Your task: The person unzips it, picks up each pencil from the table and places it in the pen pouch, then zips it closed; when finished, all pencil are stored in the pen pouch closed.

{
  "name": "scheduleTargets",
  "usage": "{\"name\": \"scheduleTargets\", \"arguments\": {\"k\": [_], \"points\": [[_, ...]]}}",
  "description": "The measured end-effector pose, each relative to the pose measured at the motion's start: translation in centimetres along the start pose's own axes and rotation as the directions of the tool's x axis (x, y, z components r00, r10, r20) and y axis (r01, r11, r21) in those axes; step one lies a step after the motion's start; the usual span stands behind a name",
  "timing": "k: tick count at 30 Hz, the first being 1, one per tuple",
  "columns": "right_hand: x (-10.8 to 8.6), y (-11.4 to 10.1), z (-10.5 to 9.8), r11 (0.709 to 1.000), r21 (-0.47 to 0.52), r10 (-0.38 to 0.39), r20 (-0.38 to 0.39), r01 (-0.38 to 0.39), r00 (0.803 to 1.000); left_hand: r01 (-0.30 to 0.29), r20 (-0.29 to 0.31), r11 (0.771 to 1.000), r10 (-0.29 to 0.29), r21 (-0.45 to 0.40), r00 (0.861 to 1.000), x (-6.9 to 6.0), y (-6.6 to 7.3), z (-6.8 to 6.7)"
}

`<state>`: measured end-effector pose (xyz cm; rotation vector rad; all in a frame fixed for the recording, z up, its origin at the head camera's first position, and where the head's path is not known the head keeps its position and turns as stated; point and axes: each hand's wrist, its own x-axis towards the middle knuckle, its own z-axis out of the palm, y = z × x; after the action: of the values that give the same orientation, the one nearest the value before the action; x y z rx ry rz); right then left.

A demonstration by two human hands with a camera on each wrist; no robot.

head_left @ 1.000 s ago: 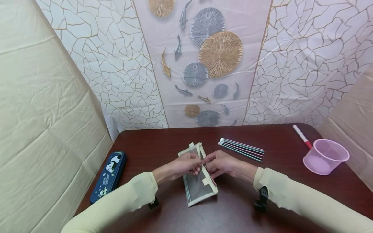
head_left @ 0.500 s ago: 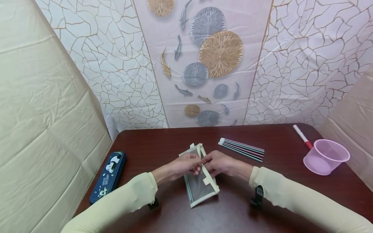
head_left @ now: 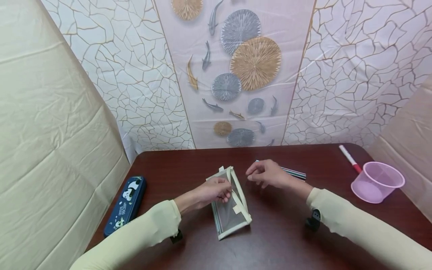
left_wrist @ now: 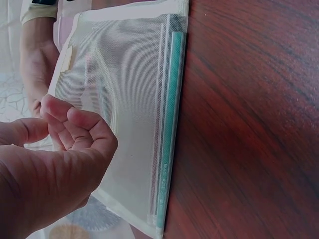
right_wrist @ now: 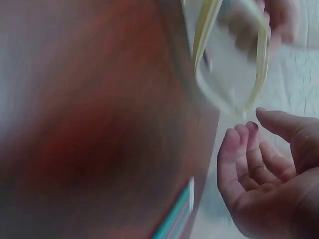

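A mesh zipper pouch (head_left: 231, 215) with cream edging stands tilted on the table, its zipper mouth spread. My left hand (head_left: 215, 190) pinches the edge of that mouth. Through the mesh in the left wrist view, a teal pencil (left_wrist: 171, 119) lies along the pouch's bottom edge, with other thin sticks beside it. My right hand (head_left: 268, 173) is off the pouch, to its right, fingers loosely bent and holding nothing. Beneath and behind it lie several striped pencils (head_left: 297, 174), partly hidden by the hand; their ends also show in the right wrist view.
A navy pencil case (head_left: 125, 205) with panda pictures lies on the left of the dark red table (head_left: 270, 240). At the right stand a pink translucent cup (head_left: 376, 183) and, behind it, a white and red marker (head_left: 350, 158). Patterned cloth hangs beyond the table.
My right hand has left the pouch's mouth and moved right and away from me, over the pencils. The left hand keeps its pinch on the pouch, which has barely shifted.
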<state>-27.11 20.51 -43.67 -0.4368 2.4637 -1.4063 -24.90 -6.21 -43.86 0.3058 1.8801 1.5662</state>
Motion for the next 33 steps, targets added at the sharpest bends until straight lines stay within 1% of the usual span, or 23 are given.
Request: {"name": "scheduleTargets", "arguments": {"k": [3, 5, 7, 9, 12, 15, 17, 18, 19, 21, 23, 25, 28, 33], "points": [[0.2, 1.0, -2.1, 0.993, -0.118, -0.038, -0.075, 0.029, 0.996, 0.0, -0.003, 1.0, 0.0, 0.0, 1.0, 0.0, -0.1, -0.1], [0.4, 1.9, -3.5, 0.977, -0.206, -0.069, -0.095, 0.049, 0.993, 0.0, -0.003, 1.0, 0.0, 0.0, 1.0, 0.1, -0.2, -0.1], [0.6, 2.8, -4.7, 0.952, -0.296, -0.11, -0.1, 0.076, 0.989, -0.001, -0.002, 1.0, 0.001, 0.001, 1.0, 0.1, -0.2, -0.2], [0.7, 3.7, -5.7, 0.919, -0.382, -0.147, -0.098, 0.099, 0.984, -0.003, 0.0, 1.0, 0.003, 0.002, 1.0, 0.1, -0.2, -0.2], [0.7, 5.2, -7.1, 0.871, -0.477, -0.183, -0.093, 0.117, 0.979, -0.003, 0.0, 1.0, 0.003, 0.004, 1.0, 0.1, -0.2, -0.3], [0.6, 6.7, -8.5, 0.849, -0.522, -0.153, -0.101, 0.079, 0.983, -0.002, -0.003, 1.0, 0.002, 0.007, 1.0, 0.0, -0.2, -0.3], [0.5, 7.7, -9.4, 0.853, -0.518, -0.121, -0.093, 0.056, 0.988, -0.001, -0.003, 1.0, 0.001, 0.009, 1.0, 0.0, -0.3, -0.3], [0.5, 8.2, -9.8, 0.862, -0.505, -0.105, -0.086, 0.047, 0.991, -0.001, -0.003, 1.0, 0.001, 0.01, 1.0, 0.0, -0.3, -0.3], [0.5, 8.6, -10.1, 0.874, -0.484, -0.085, -0.079, 0.036, 0.993, -0.001, -0.003, 1.0, 0.001, 0.011, 1.0, 0.0, -0.2, -0.3], [0.5, 9.4, -10.8, 0.901, -0.432, -0.065, -0.049, 0.038, 0.997, 0.0, -0.004, 1.0, 0.0, 0.012, 1.0, 0.0, -0.2, -0.3], [0.5, 10.0, -11.4, 0.928, -0.37, -0.06, -0.017, 0.05, 0.998, 0.002, -0.007, 1.0, -0.001, 0.013, 1.0, -0.1, -0.1, -0.4], [0.4, 10.4, -11.9, 0.948, -0.314, -0.058, 0.005, 0.057, 0.998, 0.002, -0.011, 1.0, -0.002, 0.01, 1.0, -0.1, -0.1, -0.4], [0.1, 10.6, -12.3, 0.965, -0.258, -0.048, 0.022, 0.052, 0.999, 0.003, -0.014, 1.0, -0.003, 0.006, 1.0, -0.2, -0.1, -0.3], [-0.3, 10.6, -12.4, 0.974, -0.226, -0.016, 0.029, 0.022, 0.999, 0.004, -0.012, 1.0, -0.004, 0.007, 1.0, -0.2, -0.1, -0.2]]}}
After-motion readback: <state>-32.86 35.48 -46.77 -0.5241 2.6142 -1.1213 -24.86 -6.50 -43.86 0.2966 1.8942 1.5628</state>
